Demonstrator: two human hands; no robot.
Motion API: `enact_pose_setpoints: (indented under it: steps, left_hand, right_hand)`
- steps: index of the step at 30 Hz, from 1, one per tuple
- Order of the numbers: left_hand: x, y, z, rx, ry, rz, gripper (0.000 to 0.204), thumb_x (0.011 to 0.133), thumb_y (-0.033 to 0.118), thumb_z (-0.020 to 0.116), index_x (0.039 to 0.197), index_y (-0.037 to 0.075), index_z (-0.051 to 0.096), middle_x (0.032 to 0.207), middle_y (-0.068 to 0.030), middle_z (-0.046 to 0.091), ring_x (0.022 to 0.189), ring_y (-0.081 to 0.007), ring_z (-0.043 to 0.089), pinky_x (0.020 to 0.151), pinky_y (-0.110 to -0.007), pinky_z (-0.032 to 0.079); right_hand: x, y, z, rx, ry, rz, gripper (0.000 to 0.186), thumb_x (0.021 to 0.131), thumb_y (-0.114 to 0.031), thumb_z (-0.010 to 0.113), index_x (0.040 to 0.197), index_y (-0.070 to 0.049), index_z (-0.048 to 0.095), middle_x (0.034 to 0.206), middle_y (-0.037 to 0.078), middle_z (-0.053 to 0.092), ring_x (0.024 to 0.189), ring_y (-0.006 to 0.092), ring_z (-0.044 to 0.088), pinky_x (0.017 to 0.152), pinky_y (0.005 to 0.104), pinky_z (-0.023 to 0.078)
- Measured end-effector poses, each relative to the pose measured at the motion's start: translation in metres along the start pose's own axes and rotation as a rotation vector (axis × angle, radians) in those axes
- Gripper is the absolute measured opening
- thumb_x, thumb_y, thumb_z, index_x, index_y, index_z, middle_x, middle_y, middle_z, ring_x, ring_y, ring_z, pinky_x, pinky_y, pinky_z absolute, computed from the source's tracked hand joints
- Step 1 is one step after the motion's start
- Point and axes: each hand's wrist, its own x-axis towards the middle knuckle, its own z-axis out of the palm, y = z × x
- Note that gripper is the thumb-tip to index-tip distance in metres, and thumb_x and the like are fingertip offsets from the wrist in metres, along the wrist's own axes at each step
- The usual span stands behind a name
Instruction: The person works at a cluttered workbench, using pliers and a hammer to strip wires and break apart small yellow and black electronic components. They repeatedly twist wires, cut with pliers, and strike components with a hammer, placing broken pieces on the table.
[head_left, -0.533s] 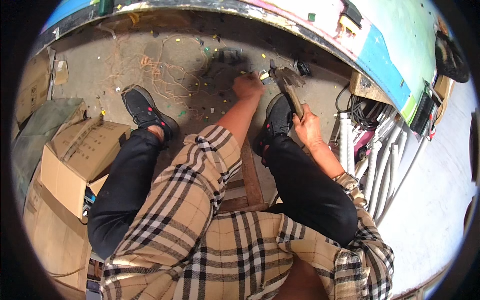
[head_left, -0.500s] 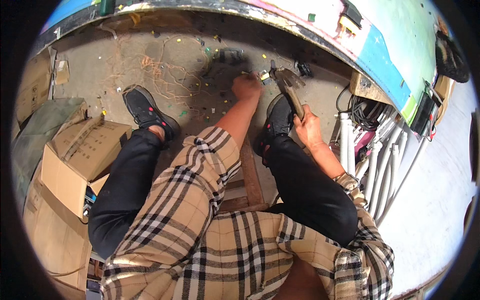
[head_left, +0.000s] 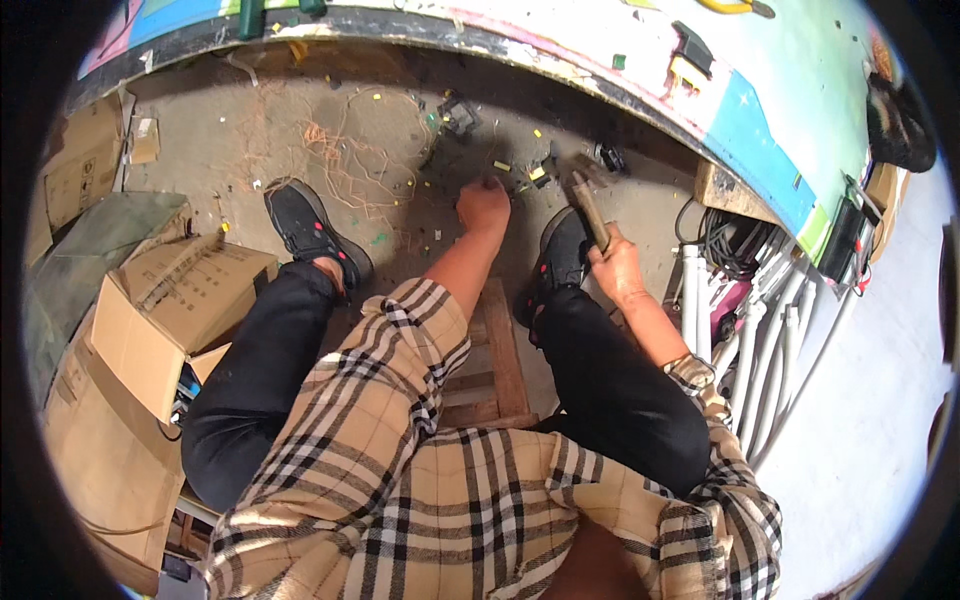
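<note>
Two bare hands work low over a grey concrete floor [head_left: 235, 160], between black shoes of dull, soft-looking cloth. The right hand [head_left: 617, 265] is wrapped around the smooth, round wooden handle of a hammer [head_left: 592, 214], whose head is a brownish blur at the far end, above the floor. The left hand [head_left: 483, 207] is curled with its knuckles up, and whether anything is pinched in it cannot be told, as its fingertips are hidden. Just beyond the hands, a small, blocky black-and-yellow part [head_left: 540, 176] lies on the floor near the hammer's head. A loose tangle of thin, orange-brown wire [head_left: 325, 138] spreads to the left, among yellow, green and black scraps. The floor is stained and gritty, part in sun and part in shade. Above it runs a tabletop [head_left: 560, 42] painted pale green, blue and pink, glossy, with a dark, chipped edge; a black-and-yellow block [head_left: 690, 58] rests on it. At the left stands an open cardboard box [head_left: 195, 285] with creased flaps. At the right, smooth white pipes [head_left: 690, 300] lean together beside a coil of black cable [head_left: 727, 235] and a rough wooden block [head_left: 735, 192]. A slatted wooden frame [head_left: 510, 365] shows between the knees.
</note>
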Motion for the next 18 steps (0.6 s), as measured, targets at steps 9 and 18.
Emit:
enact_pose_setpoints:
  steps: [9, 18]
  left_hand:
    - [0.009, -0.019, 0.013, -0.029, -0.024, -0.046, 0.027, 0.085, 0.029, 0.057, 0.086, 0.005, 0.071, 0.088, -0.0246, 0.067, 0.088, -0.0451, 0.063, 0.079, -0.052, 0.05]
    - [-0.011, 0.032, -0.02, 0.335, -0.018, 0.402, 0.017, 0.082, 0.021, 0.061, 0.096, 0.011, 0.066, 0.09, -0.0206, 0.067, 0.087, -0.0411, 0.064, 0.074, -0.051, 0.051]
  right_hand:
    - [0.009, 0.009, 0.01, -0.368, -0.053, -0.016, 0.026, 0.08, -0.01, 0.063, 0.102, -0.001, 0.051, 0.08, 0.027, 0.063, 0.079, 0.0452, 0.063, 0.07, 0.05, 0.051]
    - [-0.008, -0.002, -0.007, 0.065, 0.046, 0.104, 0.019, 0.077, -0.008, 0.06, 0.095, -0.001, 0.057, 0.074, 0.027, 0.061, 0.076, 0.0437, 0.063, 0.068, 0.0444, 0.051]
